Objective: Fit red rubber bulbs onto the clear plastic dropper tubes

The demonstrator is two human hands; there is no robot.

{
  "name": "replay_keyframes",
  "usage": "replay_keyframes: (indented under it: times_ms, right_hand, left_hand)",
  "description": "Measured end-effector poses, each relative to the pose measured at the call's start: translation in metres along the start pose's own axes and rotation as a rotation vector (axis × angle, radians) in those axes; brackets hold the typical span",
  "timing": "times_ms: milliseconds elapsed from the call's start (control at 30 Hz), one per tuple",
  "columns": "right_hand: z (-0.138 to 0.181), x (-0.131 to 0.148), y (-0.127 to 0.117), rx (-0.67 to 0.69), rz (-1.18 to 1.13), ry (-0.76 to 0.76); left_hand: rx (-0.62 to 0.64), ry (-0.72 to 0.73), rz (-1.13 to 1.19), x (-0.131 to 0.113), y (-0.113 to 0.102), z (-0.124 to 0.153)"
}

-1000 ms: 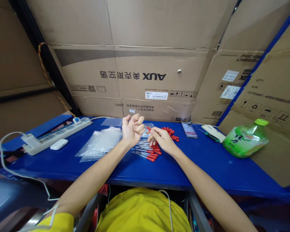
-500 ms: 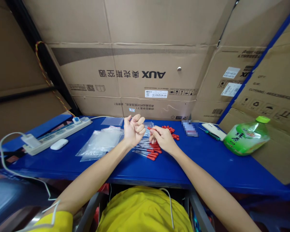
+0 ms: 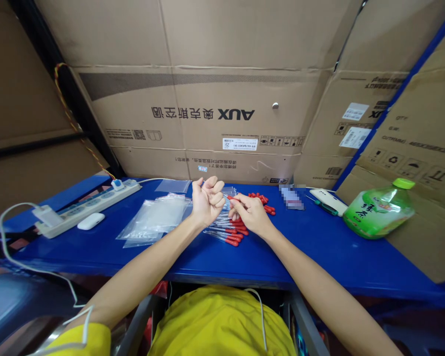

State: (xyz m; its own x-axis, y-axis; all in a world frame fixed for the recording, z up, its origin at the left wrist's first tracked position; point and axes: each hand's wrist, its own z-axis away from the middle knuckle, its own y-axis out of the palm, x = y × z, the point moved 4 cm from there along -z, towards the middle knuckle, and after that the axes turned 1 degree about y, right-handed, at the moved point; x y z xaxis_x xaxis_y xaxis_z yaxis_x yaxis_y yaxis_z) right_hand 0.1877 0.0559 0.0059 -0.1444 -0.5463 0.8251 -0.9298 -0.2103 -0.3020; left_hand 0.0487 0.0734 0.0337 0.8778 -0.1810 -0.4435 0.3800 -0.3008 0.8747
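Note:
My left hand is raised above the blue table, fingers curled, gripping what looks like a thin clear tube. My right hand is right beside it, pinching a small red-capped dropper between thumb and fingertips, its tip pointing toward the left hand. Under both hands lies a row of clear droppers with red bulbs. A small heap of loose red bulbs sits just behind the right hand.
Clear plastic bags lie left of my hands. Further left are a white power strip and a white earbud case. A green bottle, a screwdriver and a white device lie at right. Cardboard boxes wall the back.
My hands have drawn slightly closer together. The left hand's fingers have shifted a little, and the right hand has nudged the red-capped piece toward it.

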Motion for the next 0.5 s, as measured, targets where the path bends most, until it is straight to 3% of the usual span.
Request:
replay_keyframes:
  times_ms: [500]
  right_hand:
    - [-0.0024, 0.0001, -0.0026, 0.046, -0.027, -0.003]
  left_hand:
    - [0.008, -0.011, -0.004, -0.0062, 0.0014, 0.0015]
